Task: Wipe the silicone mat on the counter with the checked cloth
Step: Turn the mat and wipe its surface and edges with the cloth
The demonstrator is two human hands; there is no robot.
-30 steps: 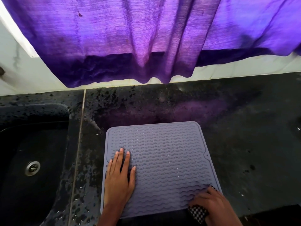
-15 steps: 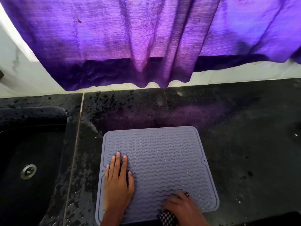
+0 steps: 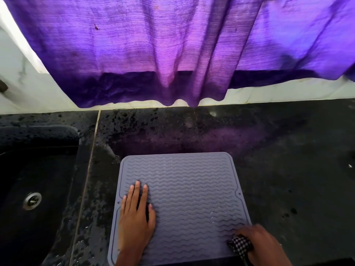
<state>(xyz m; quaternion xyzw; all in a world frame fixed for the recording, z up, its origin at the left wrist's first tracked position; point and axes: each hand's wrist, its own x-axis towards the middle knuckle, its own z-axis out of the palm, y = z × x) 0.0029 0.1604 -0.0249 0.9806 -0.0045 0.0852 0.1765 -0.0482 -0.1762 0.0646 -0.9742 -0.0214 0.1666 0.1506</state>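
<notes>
A grey-lilac silicone mat [image 3: 192, 189] with wavy ridges lies flat on the black counter [image 3: 288, 150]. My left hand [image 3: 136, 219] presses flat on the mat's left part, fingers spread. My right hand [image 3: 261, 244] sits at the mat's near right corner, closed around a bunched black-and-white checked cloth [image 3: 239, 244] that touches the mat. Part of the cloth is hidden under my fingers.
A black sink [image 3: 38, 189] with a metal drain [image 3: 32, 201] lies left of the mat. A purple curtain [image 3: 172, 50] hangs over the white wall behind the counter. The counter's left strip is wet and speckled.
My right hand with the cloth swept left along the mat's near edge, then back to the near right corner. My left hand stayed pressed on the mat.
</notes>
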